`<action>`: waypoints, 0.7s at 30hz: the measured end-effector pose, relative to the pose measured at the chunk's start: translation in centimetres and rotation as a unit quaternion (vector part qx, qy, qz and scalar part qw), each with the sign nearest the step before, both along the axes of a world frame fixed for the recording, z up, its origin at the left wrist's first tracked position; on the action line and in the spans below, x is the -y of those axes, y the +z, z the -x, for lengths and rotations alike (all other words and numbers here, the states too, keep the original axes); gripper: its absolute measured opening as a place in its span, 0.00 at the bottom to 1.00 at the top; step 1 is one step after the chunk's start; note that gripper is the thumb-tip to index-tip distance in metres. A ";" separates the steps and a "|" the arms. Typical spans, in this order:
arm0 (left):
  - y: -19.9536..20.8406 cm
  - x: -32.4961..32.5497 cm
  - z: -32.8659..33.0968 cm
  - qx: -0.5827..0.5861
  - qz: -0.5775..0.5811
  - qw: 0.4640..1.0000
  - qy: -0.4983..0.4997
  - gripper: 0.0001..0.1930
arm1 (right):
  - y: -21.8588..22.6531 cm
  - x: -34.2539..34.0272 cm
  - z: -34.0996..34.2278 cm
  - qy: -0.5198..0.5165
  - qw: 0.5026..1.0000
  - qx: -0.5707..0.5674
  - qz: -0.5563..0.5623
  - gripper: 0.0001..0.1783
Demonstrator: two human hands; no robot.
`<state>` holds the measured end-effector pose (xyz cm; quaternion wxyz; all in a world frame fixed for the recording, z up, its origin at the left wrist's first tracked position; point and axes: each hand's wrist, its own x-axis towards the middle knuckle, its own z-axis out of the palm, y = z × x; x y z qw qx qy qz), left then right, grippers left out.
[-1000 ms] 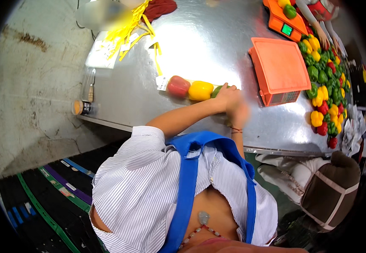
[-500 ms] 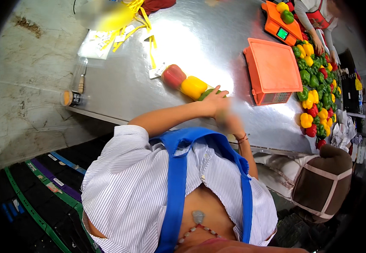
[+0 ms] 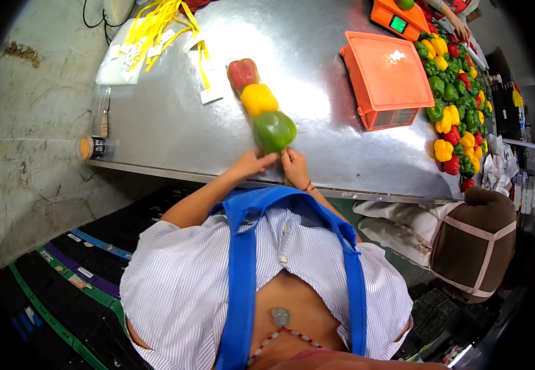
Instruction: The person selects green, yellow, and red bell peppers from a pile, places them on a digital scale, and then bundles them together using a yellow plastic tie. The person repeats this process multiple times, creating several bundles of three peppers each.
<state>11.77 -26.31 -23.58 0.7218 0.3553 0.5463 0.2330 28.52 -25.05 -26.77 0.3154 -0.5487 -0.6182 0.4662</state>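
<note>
A red bell pepper (image 3: 243, 74), a yellow bell pepper (image 3: 259, 100) and a green bell pepper (image 3: 274, 131) lie in a row on the steel table, the green one nearest me. Clear film seems to wrap the three as one bag. Just below the green pepper, my right hand (image 3: 294, 168) is closed in a pinch at what looks like the gathered end of that bag. My left hand (image 3: 252, 164) is beside it, fingers stretched toward the pinch and holding nothing I can see.
An orange scale (image 3: 391, 80) stands right of centre, another orange scale (image 3: 405, 18) beyond it. Many mixed peppers (image 3: 452, 89) are piled along the right edge. Yellow ribbons with white tags (image 3: 169, 28) lie far left. A jar (image 3: 90, 147) and a wooden-handled tool (image 3: 104, 123) sit at the left edge.
The row of peppers has swung so the green one points toward me. My hands have moved left and nearer the table's front edge, uncovering the green pepper.
</note>
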 end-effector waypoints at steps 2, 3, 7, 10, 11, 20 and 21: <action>-0.3 0.1 -1.0 0.121 0.052 0.990 0.041 0.25 | 1.1 0.7 0.0 -0.038 0.998 -0.047 -0.008 0.14; -0.3 0.1 -1.7 0.182 0.078 0.978 0.061 0.26 | 1.5 1.3 -0.2 -0.059 0.996 -0.069 -0.012 0.14; -0.5 0.2 -5.6 0.266 0.159 0.938 0.155 0.28 | 2.3 3.8 -0.6 -0.070 0.994 -0.060 0.059 0.11; -0.7 0.2 -7.4 0.325 0.111 0.908 0.239 0.30 | 3.7 4.1 -1.0 -0.072 0.995 -0.046 0.047 0.10; -0.5 0.0 -7.6 0.342 0.105 0.896 0.262 0.30 | 4.5 4.0 -1.3 -0.061 0.997 -0.026 0.033 0.11; -1.1 -0.2 -6.7 0.334 0.109 0.900 0.258 0.18 | 4.6 3.3 -2.2 0.058 0.979 0.149 -0.128 0.11; -1.2 -0.2 -6.7 0.304 0.086 0.915 0.251 0.18 | 5.0 3.2 -2.2 0.075 0.971 0.175 -0.146 0.10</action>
